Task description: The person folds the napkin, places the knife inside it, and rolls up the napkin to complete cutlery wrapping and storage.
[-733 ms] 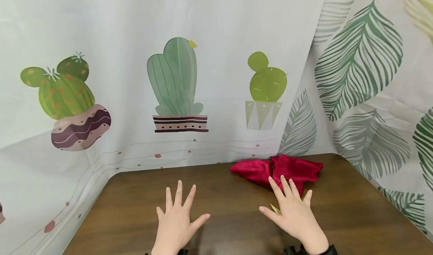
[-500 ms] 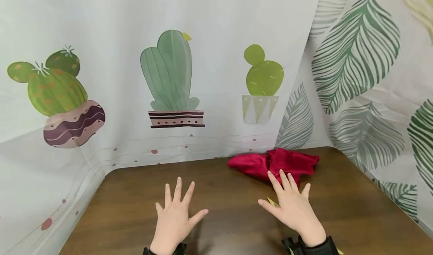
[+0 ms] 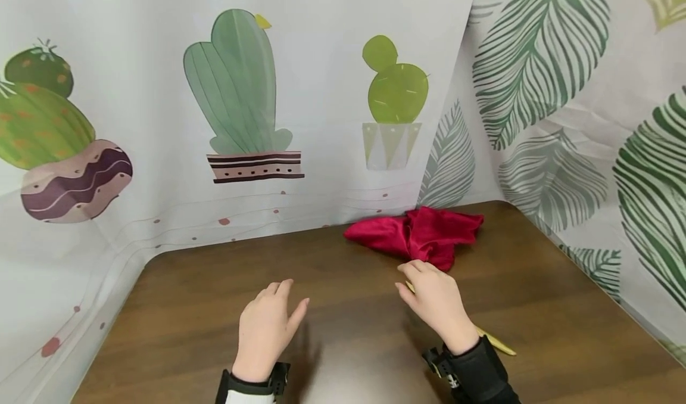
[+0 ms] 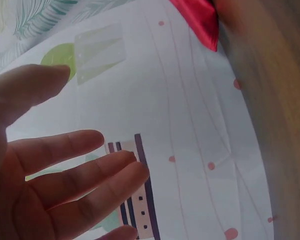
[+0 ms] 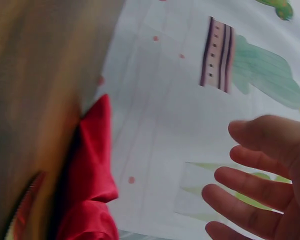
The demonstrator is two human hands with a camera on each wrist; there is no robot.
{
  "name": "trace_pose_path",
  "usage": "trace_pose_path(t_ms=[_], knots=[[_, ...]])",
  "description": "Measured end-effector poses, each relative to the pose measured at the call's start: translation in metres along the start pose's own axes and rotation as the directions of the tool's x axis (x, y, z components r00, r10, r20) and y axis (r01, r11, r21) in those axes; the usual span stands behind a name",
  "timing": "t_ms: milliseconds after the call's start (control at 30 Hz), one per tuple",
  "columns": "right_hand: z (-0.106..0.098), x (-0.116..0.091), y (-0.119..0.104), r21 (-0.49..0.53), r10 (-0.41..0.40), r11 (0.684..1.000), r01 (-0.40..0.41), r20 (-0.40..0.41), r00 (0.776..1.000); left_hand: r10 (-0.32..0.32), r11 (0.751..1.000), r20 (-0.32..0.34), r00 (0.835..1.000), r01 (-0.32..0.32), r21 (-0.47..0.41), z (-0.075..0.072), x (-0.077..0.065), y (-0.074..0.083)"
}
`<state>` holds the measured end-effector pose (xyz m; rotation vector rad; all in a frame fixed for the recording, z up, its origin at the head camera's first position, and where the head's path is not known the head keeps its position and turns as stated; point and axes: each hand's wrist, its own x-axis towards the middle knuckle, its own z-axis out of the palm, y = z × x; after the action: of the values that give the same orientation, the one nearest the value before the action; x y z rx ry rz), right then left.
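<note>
Your right hand (image 3: pixel 435 300) hovers just short of red cloth (image 3: pixel 418 237), fingers loosely bent, grasping nothing. Cloth bunched near table (image 3: pixel 536 308) far right corner. Left hand (image 3: pixel 268 328) relaxed, empty, mid-table.

Bare desk (image 3: pixel 214 308) lies open to the left; the red cloth (image 3: pixel 418 237) and curtains (image 3: pixel 321 94) block the far side.

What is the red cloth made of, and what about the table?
The red cloth looks like a soft, shiny fabric, maybe satin or velvet: it lies in loose folds that catch the light. The table looks like dark wood, or a wood-look coating: brown grain streaks run along it, and its smooth top shows a dull sheen.
</note>
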<state>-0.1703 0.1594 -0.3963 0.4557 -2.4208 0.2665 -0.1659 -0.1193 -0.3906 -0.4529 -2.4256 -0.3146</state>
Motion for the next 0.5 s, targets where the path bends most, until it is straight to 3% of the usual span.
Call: trace_pose_path(t_ms=[167,267,400,500], knots=[[0.003,0.004,0.009,-0.006,-0.013,1.0,0.012,-0.045,0.999,-0.009,1.0,0.036,0.999,0.01,-0.026,0.008,0.005,0.003],[-0.004,0.01,0.023,0.002,0.011,1.0,-0.011,-0.055,0.998,-0.025,0.998,0.084,0.996,0.03,-0.057,0.016,0.014,0.003],[-0.015,0.022,0.054,-0.001,0.089,0.996,-0.089,-0.06,0.994,-0.058,0.987,0.169,0.984,0.082,-0.137,0.035,0.04,0.0],[-0.017,0.03,0.082,0.012,0.169,0.986,-0.168,-0.055,0.984,-0.091,0.963,0.249,0.964,0.148,-0.225,0.056,0.064,-0.004]])
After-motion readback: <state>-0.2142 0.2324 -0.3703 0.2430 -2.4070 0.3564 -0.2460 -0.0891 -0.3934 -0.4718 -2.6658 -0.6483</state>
